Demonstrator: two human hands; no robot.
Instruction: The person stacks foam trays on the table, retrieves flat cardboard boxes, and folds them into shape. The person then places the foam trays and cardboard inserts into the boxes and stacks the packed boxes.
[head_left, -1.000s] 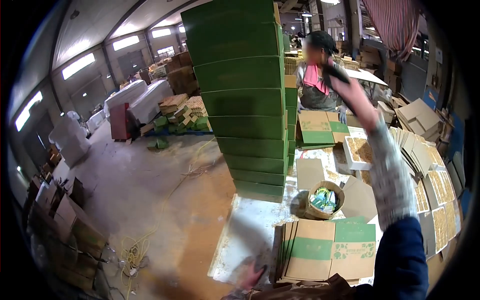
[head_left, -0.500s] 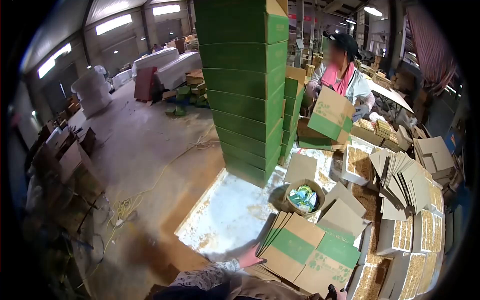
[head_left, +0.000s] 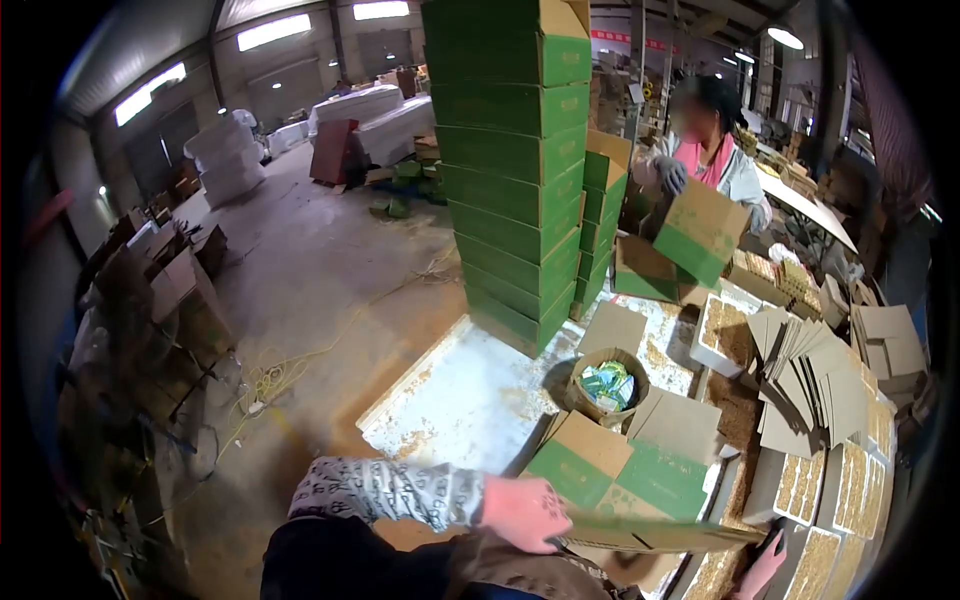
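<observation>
In a pink glove, my left hand (head_left: 525,512) is closed at the left end of a flattened cardboard box (head_left: 655,537), which shows almost edge-on close to my body. My right hand (head_left: 764,566), with dark fingertips, grips its right end. Just beyond lies a stack of flattened green-and-brown boxes (head_left: 610,465) on the white work surface (head_left: 450,400). A round tub (head_left: 607,385) with green and white packets inside stands behind that stack.
A tall stack of green boxes (head_left: 520,180) rises ahead. Opposite, a person (head_left: 715,150) handles an upright box (head_left: 700,230). At right are fanned cardboard sheets (head_left: 805,370) and several white trays (head_left: 800,487) of golden-brown pieces. A yellow cable (head_left: 265,385) lies on the floor.
A flattened box has come up off the stack, tilted toward me between both hands. My left hand has moved right, and my right hand has moved right and up. The other person's hand has risen.
</observation>
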